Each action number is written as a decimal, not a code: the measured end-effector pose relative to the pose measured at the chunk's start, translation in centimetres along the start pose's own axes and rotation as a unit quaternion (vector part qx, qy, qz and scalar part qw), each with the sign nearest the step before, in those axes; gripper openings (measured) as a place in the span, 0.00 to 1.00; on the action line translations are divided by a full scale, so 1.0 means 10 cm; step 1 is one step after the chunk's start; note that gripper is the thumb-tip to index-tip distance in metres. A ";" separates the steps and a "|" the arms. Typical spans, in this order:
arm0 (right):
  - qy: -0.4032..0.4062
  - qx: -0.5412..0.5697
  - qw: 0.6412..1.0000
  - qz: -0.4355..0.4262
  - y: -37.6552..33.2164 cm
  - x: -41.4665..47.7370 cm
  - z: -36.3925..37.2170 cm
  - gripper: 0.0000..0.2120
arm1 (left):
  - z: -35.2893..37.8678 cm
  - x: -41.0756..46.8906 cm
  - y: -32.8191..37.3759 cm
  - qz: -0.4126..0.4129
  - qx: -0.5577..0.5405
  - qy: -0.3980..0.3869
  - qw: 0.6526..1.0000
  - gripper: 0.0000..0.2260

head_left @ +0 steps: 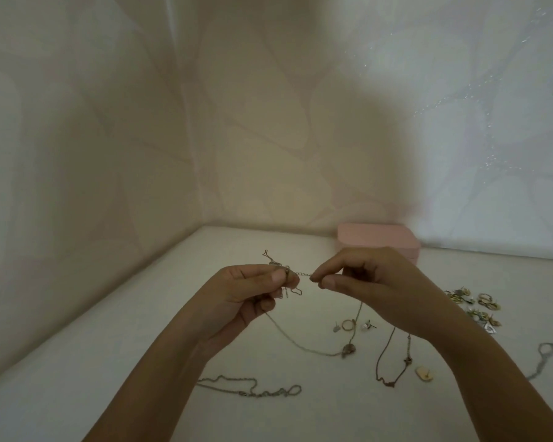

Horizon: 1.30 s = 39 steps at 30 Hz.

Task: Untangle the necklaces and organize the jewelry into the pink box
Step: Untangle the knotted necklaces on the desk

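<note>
The pale tabletop (pixel 268 416) carries the closed pink rectangular box (pixel 377 239) at the back, well behind my hands. My left hand (pixel 253 295) pinches the tangled clump of a thin silver chain necklace (pixel 304 275), and my right hand (pixel 367 275) pinches the links just beside it. The small pendant (pixel 348 349) droops below. The chain is probably featherlight, limp and kink-prone, so fingertips should grip close to the knot.
</note>
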State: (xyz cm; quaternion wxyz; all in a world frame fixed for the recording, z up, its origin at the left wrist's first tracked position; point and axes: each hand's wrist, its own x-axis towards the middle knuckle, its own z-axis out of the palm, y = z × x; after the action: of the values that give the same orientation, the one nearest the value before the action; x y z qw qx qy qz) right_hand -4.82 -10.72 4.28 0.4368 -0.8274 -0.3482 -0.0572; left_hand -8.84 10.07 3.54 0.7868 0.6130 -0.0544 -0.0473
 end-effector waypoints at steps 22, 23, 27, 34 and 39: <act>0.052 0.123 0.990 0.047 -0.07 0.02 0.01 0.11 | 0.08 -0.07 -0.01 0.166 0.245 0.066 0.953 0.06; 0.054 0.126 0.989 0.047 -0.07 0.02 0.01 0.11 | 0.08 -0.07 -0.03 0.183 0.268 0.074 0.943 0.04; 0.065 0.138 0.988 0.031 -0.11 0.00 0.03 0.04 | 0.09 -0.07 -0.09 0.283 0.385 0.116 0.871 0.06; 0.089 0.088 0.992 0.019 -0.07 0.00 0.05 0.03 | 0.12 -0.07 -0.11 0.363 0.466 0.138 0.795 0.04; 0.083 0.000 0.996 -0.028 -0.04 0.00 0.14 0.02 | 0.11 -0.03 -0.16 0.385 0.528 0.125 0.747 0.08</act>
State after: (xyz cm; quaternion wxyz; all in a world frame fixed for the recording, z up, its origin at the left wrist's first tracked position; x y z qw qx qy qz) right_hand -5.31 -9.54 3.71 0.4622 -0.8100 -0.3334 -0.1378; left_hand -9.31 8.67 2.23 0.2889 0.8582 -0.2027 0.3728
